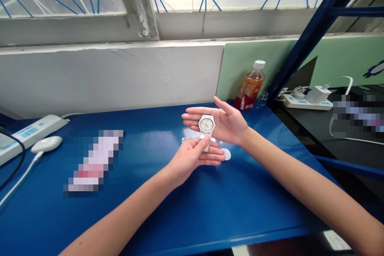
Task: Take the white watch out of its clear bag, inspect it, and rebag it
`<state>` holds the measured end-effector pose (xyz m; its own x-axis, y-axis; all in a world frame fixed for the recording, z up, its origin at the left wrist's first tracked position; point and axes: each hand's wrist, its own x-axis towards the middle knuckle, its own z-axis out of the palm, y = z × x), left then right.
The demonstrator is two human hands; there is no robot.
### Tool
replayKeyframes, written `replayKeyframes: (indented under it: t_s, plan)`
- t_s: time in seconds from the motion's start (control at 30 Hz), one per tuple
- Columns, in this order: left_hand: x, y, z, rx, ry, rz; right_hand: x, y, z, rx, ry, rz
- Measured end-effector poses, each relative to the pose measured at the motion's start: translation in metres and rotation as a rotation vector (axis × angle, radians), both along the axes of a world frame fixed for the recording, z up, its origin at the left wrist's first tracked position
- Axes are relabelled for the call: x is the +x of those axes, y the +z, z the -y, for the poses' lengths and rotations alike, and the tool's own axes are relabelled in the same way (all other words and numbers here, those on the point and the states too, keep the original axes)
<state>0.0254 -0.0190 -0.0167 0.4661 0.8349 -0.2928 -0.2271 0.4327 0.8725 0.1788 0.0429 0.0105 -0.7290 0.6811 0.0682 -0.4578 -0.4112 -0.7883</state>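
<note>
A white wristwatch [207, 124] with a round pale dial is over the middle of the blue desk, its face turned up. My left hand [189, 155] pinches its white strap, thumb on top and fingers stretched out beneath. Just behind the dial my right hand [229, 124] lies palm up, fingers straight and thumb raised. The watch head overlaps those fingers; whether it rests on them I cannot tell. A small whitish disc [227, 154] lies on the desk beside my left fingertips. Under the hands, something clear and shiny is partly hidden.
The blue desk [144, 200] meets a wall. At the back right stands a drink bottle [249, 88] near a blue metal post [312, 20]. On the left are a power strip [33, 136], a white cabled device [48, 144] and a pixelated object [97, 160]. Another power strip [307, 102] lies right.
</note>
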Motion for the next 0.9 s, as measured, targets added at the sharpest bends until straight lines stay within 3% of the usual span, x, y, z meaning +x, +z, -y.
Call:
replayKeyframes:
  t_s: [0.33, 0.47, 0.57, 0.7, 0.77, 0.9]
  plan:
    - [0.0, 0.0, 0.0, -0.015, 0.005, -0.002, 0.0, -0.002, 0.0, 0.047, -0.011, -0.007]
    - [-0.002, 0.0, -0.003, -0.024, -0.034, 0.103, 0.001, -0.002, -0.001, 0.086, -0.012, 0.001]
    - [-0.007, 0.0, -0.005, -0.04, -0.09, 0.256, 0.006, 0.001, -0.003, 0.175, -0.012, 0.077]
    - [-0.015, 0.005, -0.007, -0.13, -0.156, 0.457, 0.018, 0.011, -0.003, 0.41, 0.008, 0.192]
    - [-0.019, 0.009, -0.006, -0.172, -0.181, 0.519, 0.021, 0.017, 0.002, 0.539, -0.056, 0.245]
    - [-0.021, 0.012, -0.005, -0.192, -0.257, 0.52, 0.023, 0.019, 0.022, 0.749, -0.401, 0.394]
